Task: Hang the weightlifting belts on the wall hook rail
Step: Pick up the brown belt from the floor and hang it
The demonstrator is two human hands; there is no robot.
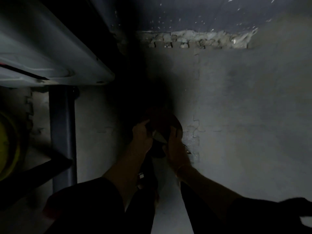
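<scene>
Most detail is lost to darkness: the dark reddish curved weightlifting belt (pixel 162 120) barely reads, its lower part hidden behind the hands. Left hand (pixel 141 135) reaches down, fingers curled round the belt's left edge. Right hand (pixel 175 147) grips the right edge. Belt sits between them, over grey foam puzzle-mat floor (pixel 236 115).

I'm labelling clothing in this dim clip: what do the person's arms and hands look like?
Both forearms are bare, and the left hand and right hand wear no gloves. A thin light band circles the right wrist. Higher up, the left sleeve and right sleeve are dark; the dim picture hides their exact colour and any markings.
</scene>
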